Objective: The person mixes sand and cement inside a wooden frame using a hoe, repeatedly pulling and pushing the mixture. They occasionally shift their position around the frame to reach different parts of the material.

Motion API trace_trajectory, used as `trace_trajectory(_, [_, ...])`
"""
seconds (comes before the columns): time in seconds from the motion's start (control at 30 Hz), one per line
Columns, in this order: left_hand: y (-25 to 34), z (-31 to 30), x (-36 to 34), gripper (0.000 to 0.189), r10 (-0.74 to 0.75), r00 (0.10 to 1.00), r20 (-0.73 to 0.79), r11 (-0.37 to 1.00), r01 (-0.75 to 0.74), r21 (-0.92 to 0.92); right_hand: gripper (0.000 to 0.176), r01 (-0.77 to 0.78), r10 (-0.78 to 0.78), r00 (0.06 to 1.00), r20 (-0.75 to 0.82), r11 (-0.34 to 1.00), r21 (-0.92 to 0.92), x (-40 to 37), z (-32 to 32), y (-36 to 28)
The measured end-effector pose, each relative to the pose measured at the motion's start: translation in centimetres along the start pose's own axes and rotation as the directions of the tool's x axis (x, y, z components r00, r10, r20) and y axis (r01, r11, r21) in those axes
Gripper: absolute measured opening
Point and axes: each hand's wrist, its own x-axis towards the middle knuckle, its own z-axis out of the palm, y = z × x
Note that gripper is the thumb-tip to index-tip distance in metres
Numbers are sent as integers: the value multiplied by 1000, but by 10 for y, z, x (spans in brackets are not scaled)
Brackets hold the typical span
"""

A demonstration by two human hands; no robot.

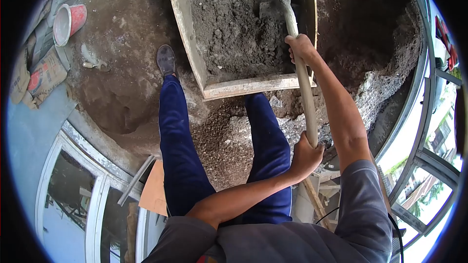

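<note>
A: Shovel (305, 92)?
B: Blade down in the dirt (229, 34), inside the wooden box (187, 34), far centre.
A: Hands?
B: Right hand (301, 48) clamped mid-handle, far. Left hand (304, 157) clamped on the near end. Bucket (68, 22) far left.

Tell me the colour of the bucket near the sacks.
The bucket is red with a greyish inside; head view, upper left.
</note>
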Motion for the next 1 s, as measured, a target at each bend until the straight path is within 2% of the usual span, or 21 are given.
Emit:
trace_trajectory(0.07, [-2,-4,-11,33,-82,997,-3,995,82,54,36,-36,36,999,-2,999,-17,-6,9,22])
trace_trajectory(0.1, [11,-14,-21,32,-149,988,32,989,148,13,35,-28,28,1000,11,1000,12,-10,13,31])
trace_trajectory(0.2, [5,-33,-29,27,-170,985,8,985,170,-27,33,-67,66,998,20,996,61,-18,30,32])
trace_trajectory(0.23, [-3,-40,-31,23,-21,998,-59,999,24,34,31,-59,49,997,67,988,145,-13,34,35])
trace_trajectory(0.37, [1,-92,-46,21,-47,998,-53,989,54,141,28,-79,68,996,65,977,198,-27,65,30])
trace_trajectory(0.47, [39,-133,-59,24,-149,988,-28,967,152,205,25,-177,138,981,137,926,333,-29,90,24])
trace_trajectory(0.53, [49,-164,-65,31,-45,998,-46,954,57,294,22,-199,131,975,178,871,449,-37,106,14])
trace_trajectory(0.6, [75,-199,-86,33,-93,995,21,937,81,340,21,-206,107,973,203,796,570,-53,120,2])
trace_trajectory(0.63, [69,-215,-100,35,-37,999,30,921,22,389,21,-191,112,980,167,780,596,-81,124,-16])
trace_trajectory(0.73, [42,-233,-137,38,72,996,55,867,-90,490,21,-77,25,995,97,805,588,-156,120,-63])
trace_trajectory(0.8, [20,-233,-137,40,76,996,53,866,-92,491,24,133,-151,988,-16,810,572,-176,98,-97])
trace_trajectory(0.83, [10,-227,-115,39,260,963,72,838,-262,479,25,219,-214,974,-74,806,550,-172,82,-115])
trace_trajectory(0.93, [45,-192,-37,32,403,914,36,821,-379,426,26,442,-391,897,-206,780,443,-124,24,-169])
trace_trajectory(0.97, [62,-178,-13,28,482,876,22,805,-452,384,26,472,-421,881,-214,777,416,-95,8,-177])
trace_trajectory(1.0, [77,-166,6,25,480,877,21,823,-458,336,26,505,-454,863,-222,770,390,-65,-5,-187])
